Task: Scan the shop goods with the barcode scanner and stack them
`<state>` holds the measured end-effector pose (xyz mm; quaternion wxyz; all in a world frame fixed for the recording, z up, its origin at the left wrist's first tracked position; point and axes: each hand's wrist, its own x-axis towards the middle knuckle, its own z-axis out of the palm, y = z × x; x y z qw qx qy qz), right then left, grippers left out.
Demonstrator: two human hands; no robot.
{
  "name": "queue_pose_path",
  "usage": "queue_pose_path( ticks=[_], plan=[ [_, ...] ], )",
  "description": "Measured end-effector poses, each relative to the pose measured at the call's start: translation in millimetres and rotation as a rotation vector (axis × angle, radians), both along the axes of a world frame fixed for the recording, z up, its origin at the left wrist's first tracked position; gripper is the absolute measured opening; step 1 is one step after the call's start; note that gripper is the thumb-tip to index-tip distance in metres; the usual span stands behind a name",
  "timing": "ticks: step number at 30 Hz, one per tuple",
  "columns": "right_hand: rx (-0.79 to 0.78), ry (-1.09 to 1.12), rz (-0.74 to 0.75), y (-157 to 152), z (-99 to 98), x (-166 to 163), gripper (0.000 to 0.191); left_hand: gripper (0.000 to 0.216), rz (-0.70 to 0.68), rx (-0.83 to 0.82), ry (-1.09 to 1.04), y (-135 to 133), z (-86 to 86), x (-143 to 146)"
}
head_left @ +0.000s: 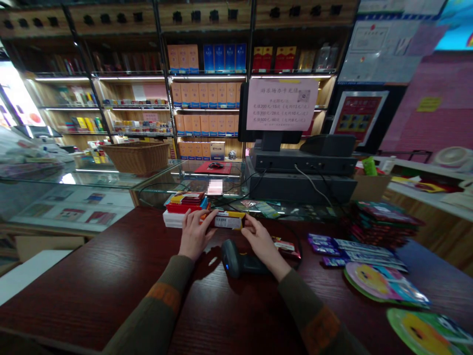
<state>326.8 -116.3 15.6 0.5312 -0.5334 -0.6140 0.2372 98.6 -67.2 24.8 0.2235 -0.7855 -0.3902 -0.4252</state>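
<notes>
My left hand (194,231) and my right hand (260,240) together hold a small yellow and orange box (228,220) with a white label, one hand at each end, fingers closed on it. The box hangs just above a dark red wooden counter (111,286). Right below it, between my wrists, lies a black handheld barcode scanner (240,262). Behind my left hand a stack of red and white boxes (185,207) rests on the counter.
A cash register with a monitor and paper notice (281,106) stands at the back. A wicker basket (136,157) sits on the glass showcase at left. Purple packets (351,249) and round colourful packages (384,283) lie at right. Shelves of boxes fill the back wall.
</notes>
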Motion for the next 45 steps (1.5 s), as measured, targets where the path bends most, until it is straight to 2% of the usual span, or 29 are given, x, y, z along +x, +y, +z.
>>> queue_pose_path(
  ticks=[5,12,19,26,37,41,45],
  plan=[
    [-0.011,0.032,0.023,-0.4,1.3,0.3,0.054,0.055,0.001,-0.019,-0.002,-1.4,0.2,4.0],
    [-0.04,0.136,-0.044,3.1,-0.5,-4.1,0.056,0.065,-0.031,-0.094,-0.055,-1.0,-3.1,11.2],
    [-0.003,0.268,0.01,9.1,5.6,-12.7,0.058,0.053,-0.079,-0.209,-0.268,2.1,-2.8,13.3],
    [0.082,0.109,0.056,17.8,30.6,-20.5,0.056,0.05,-0.209,-0.243,-0.476,6.4,12.8,3.3],
    [0.184,-0.102,0.089,43.5,68.9,-55.0,0.052,0.047,-0.246,-0.322,-0.679,27.5,38.2,-35.4],
    [0.162,-0.13,0.108,49.0,79.5,-69.2,0.054,0.045,-0.205,-0.348,-0.694,36.5,42.8,-49.5],
    [0.075,-0.155,0.158,55.4,79.9,-82.4,0.057,0.044,-0.137,-0.33,-0.65,45.9,42.9,-66.1]
  ],
)
